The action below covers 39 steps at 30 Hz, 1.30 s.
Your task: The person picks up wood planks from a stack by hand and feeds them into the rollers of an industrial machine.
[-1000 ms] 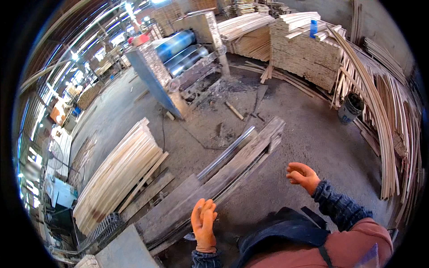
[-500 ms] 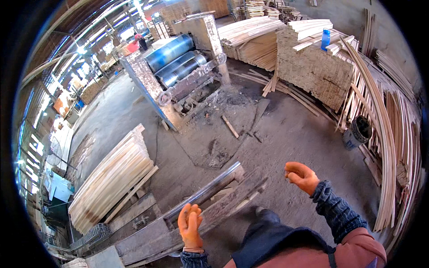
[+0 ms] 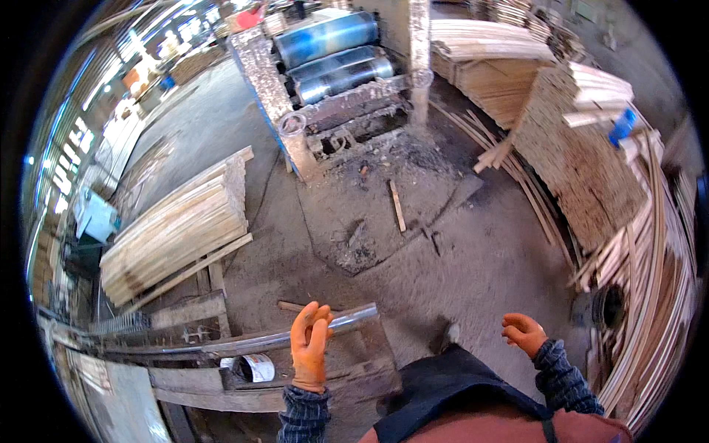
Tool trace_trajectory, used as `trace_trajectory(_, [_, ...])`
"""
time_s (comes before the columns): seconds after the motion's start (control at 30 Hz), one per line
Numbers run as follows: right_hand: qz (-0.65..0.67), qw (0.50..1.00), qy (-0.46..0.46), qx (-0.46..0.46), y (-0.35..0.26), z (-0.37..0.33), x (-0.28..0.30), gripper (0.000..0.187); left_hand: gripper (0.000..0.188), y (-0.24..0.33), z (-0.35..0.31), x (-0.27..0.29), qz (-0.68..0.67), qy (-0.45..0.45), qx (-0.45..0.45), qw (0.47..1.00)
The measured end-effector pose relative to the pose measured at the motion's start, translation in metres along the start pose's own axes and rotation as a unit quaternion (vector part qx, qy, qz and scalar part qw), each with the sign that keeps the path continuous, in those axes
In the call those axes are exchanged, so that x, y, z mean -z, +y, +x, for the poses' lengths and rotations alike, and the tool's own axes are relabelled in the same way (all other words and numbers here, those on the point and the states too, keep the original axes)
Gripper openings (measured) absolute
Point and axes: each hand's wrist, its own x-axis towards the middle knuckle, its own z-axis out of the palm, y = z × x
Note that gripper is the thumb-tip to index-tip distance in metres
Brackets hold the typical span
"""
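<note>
My left hand (image 3: 309, 348), in an orange glove, is raised over a low bench (image 3: 332, 382) topped by a shiny metal rail (image 3: 353, 319). Its fingers are loosely bent and apart, holding nothing. My right hand (image 3: 524, 334), gloved the same way, hangs in the air above the floor with fingers half curled, also holding nothing. A white tin (image 3: 258, 368) lies on its side on the bench, left of my left hand. Near my right hand, a dark bucket (image 3: 609, 307) rests against a heap of long wood strips (image 3: 653, 295).
Stacked boards (image 3: 185, 229) stand at the left. A machine with blue and steel rollers (image 3: 329, 37) stands ahead, a loose stick (image 3: 397, 205) on the floor before it. Tall wood stacks (image 3: 572, 155) fill the right, with a blue bottle (image 3: 622, 127) on top.
My view has swung to the right and downward as I stepped along. The bench now shows more fully, with the tin in sight. My right hand has lowered; both hands stay empty.
</note>
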Motion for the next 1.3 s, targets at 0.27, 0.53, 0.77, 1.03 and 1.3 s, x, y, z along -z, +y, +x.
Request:
trace_trajectory(0.27, [-0.068, 0.985, -0.049, 0.149, -0.107, 0.2, 0.048, 0.042, 0.049, -0.037, 0.013, -0.047, -0.028, 0.181, 0.089, 0.979])
trace_trajectory(0.53, [-0.245, 0.904, -0.264, 0.231, -0.274, 0.34, -0.097, 0.052, 0.046, -0.046, 0.085, -0.036, -0.091, 0.358, 0.109, 0.923])
trace_trajectory(0.77, [-0.346, 0.826, -0.388, 0.219, -0.359, 0.464, -0.196, 0.061, 0.055, -0.014, 0.185, 0.019, -0.17, 0.462, 0.094, 0.866])
trace_trajectory(1.03, [-0.399, 0.806, -0.345, 0.269, -0.47, 0.615, -0.297, 0.057, 0.053, 0.047, 0.367, 0.05, -0.172, 0.401, 0.082, 0.896])
trace_trajectory(1.3, [-0.37, 0.779, -0.399, 0.312, -0.569, 0.822, -0.496, 0.068, 0.048, 0.133, 0.601, 0.124, -0.136, 0.41, 0.005, 0.902])
